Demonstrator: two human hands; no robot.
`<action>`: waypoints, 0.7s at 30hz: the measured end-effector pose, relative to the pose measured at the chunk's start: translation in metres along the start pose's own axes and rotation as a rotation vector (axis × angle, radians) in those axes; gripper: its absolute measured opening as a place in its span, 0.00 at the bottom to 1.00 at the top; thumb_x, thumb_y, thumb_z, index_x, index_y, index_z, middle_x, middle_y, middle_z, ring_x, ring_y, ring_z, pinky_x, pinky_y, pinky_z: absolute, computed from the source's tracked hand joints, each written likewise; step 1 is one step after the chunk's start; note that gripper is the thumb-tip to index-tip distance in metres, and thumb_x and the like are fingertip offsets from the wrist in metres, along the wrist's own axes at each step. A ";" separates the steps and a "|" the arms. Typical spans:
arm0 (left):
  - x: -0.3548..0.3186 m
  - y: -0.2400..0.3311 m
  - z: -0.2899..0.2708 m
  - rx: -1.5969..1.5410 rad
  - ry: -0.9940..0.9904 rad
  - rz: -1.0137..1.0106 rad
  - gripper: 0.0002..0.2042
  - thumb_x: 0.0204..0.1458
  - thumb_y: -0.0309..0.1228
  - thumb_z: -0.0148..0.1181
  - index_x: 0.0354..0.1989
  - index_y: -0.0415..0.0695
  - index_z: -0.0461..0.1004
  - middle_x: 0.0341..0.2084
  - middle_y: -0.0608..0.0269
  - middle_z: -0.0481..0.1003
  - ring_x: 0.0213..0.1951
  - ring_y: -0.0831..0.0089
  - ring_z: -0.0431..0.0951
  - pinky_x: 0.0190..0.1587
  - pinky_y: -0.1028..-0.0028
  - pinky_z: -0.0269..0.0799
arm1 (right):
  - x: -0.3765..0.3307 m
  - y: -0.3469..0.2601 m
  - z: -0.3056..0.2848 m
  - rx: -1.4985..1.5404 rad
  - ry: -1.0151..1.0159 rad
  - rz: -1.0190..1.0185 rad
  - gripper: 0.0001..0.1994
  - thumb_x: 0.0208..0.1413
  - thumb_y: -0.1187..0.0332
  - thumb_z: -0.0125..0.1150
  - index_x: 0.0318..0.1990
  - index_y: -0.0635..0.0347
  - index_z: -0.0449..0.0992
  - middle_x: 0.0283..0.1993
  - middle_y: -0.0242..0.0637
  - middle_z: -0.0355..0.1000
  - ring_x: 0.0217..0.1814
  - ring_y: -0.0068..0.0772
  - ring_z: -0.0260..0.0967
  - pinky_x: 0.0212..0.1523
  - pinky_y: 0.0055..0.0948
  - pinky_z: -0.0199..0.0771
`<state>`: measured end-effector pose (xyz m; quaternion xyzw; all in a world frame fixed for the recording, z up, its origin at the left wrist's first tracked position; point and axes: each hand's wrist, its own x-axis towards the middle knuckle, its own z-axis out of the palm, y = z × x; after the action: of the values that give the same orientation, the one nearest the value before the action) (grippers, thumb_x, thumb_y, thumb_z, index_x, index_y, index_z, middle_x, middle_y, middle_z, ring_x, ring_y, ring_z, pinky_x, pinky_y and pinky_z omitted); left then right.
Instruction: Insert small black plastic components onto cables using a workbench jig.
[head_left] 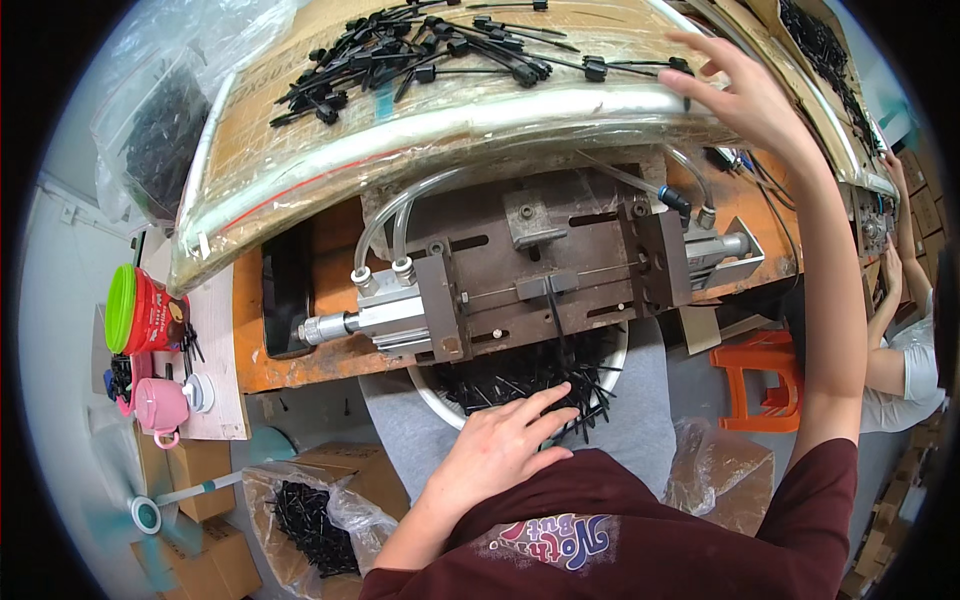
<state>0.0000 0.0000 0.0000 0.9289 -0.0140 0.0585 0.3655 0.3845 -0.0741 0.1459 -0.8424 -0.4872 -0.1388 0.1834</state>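
My right hand [738, 95] reaches to the right end of a cardboard-covered ledge [250, 160]. Its thumb and fingers are apart around the tip of the loose pile of thin black plastic pieces [430, 45], which have long stems and thicker heads. My left hand [505, 440] is spread, palm down, over a white tub [440, 405] of black stems [500, 380] on my lap. Between them sits a metal clamping fixture [540, 220] with pneumatic cylinders on both sides. One black stem [556, 315] hangs down from its middle jaw, above the tub.
Clear air hoses [385, 215] loop over the fixture. At left stand a red tub with a green rim [150, 310] and a pink cup [160, 405]. Bagged black parts [315, 525] lie in a floor box. An orange stool [755, 380] and another person [895, 370] are at right.
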 end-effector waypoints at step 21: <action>-0.001 0.012 -0.007 -0.056 0.147 0.062 0.22 0.46 0.37 0.72 0.50 0.46 0.77 0.51 0.60 0.77 0.35 0.69 0.82 0.36 0.72 0.79 | 0.008 -0.011 -0.004 -0.048 0.053 -0.255 0.07 0.66 0.68 0.48 0.42 0.64 0.64 0.34 0.48 0.68 0.38 0.50 0.67 0.42 0.40 0.67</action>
<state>-0.0023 -0.0041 0.0136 0.9107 -0.0175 0.1374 0.3892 0.3789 -0.0647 0.1552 -0.7737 -0.5820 -0.1949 0.1570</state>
